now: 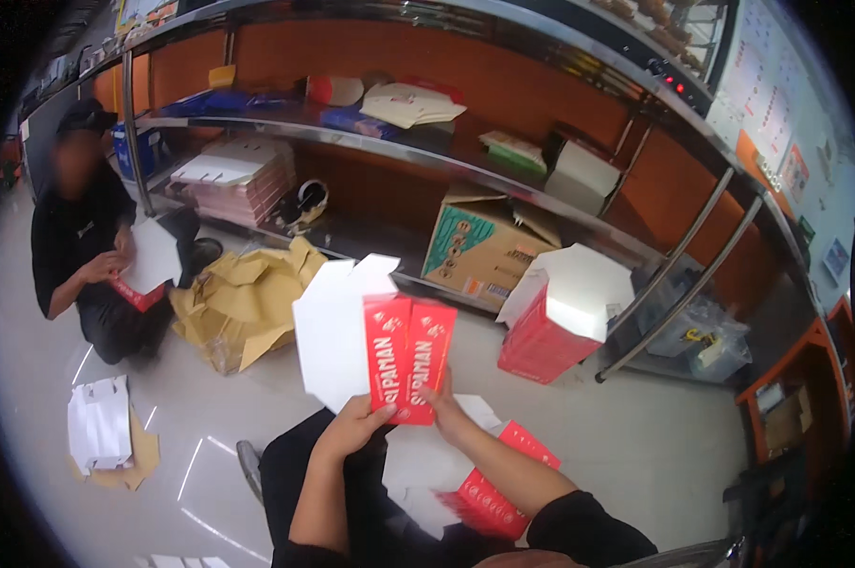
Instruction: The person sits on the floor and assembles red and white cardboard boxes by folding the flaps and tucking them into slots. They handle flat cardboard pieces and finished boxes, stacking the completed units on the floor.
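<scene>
A: Nearest first?
B: Low by the lap, another red-and-white piece. Just above, raised clear of it, red-and-white cardboard: two red panels side by side, white flaps behind.
A: Held how?
B: Left hand gripping the lower left edge, thumb on red; right hand gripping the lower right side.
A: Which step?
B: Probably lining up flat pieces, not yet folding. Hard to tell whether one piece or two.
A: And the next move?
B: Likely calls for squared edges and an even grip, without creasing the flaps.
A: Farther out?
B: On the floor, brown paper leftward, a red-and-white stack rightward. Beyond, metal shelving with a brown box.
</scene>
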A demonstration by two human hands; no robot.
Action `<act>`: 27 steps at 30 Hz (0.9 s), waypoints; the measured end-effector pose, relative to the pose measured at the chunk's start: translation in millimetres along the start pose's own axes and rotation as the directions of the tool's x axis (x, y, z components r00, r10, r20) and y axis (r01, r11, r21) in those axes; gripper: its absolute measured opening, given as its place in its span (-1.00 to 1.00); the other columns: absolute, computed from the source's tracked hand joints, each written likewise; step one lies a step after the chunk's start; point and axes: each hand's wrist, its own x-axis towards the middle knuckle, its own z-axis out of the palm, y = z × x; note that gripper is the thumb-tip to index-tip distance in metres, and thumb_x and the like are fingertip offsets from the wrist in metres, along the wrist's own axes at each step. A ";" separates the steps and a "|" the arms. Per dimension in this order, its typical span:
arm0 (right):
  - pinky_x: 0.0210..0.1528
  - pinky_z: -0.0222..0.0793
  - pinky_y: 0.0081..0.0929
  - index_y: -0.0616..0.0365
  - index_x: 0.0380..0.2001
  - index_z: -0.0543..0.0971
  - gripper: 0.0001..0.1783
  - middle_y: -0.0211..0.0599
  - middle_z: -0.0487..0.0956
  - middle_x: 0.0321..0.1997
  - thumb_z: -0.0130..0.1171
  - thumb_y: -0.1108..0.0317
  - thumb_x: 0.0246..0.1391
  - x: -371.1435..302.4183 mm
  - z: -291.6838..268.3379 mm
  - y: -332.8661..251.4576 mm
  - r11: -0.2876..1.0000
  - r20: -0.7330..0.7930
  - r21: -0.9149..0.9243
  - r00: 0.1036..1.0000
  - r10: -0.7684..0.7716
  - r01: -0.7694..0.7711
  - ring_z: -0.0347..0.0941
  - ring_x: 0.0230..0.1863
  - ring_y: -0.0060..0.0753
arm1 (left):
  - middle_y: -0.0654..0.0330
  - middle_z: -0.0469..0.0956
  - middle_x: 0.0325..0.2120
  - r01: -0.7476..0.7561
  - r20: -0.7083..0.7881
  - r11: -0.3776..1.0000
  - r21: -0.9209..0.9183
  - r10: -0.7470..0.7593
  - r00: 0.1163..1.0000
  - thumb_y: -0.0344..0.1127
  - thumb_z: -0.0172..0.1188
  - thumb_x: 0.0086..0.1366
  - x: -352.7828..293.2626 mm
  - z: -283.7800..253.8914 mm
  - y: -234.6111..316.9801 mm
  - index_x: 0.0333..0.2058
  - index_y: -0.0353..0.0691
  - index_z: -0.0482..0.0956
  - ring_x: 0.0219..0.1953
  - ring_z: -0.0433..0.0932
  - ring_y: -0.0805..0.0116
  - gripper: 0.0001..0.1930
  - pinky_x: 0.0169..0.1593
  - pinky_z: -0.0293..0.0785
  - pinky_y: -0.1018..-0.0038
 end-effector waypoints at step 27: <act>0.13 0.17 -0.24 -0.10 0.20 -0.21 -0.17 -0.22 0.07 0.17 0.06 0.16 0.01 -3.8 -2.4 -12.4 0.978 0.003 0.208 1.000 0.025 -0.026 0.04 0.21 -0.33 | 0.14 0.48 -0.23 0.038 -0.195 0.999 -0.008 -0.039 0.980 -0.18 -0.11 0.28 0.6 7.0 11.6 -0.15 -0.43 0.39 -0.19 0.39 0.50 -0.62 -0.06 0.27 0.52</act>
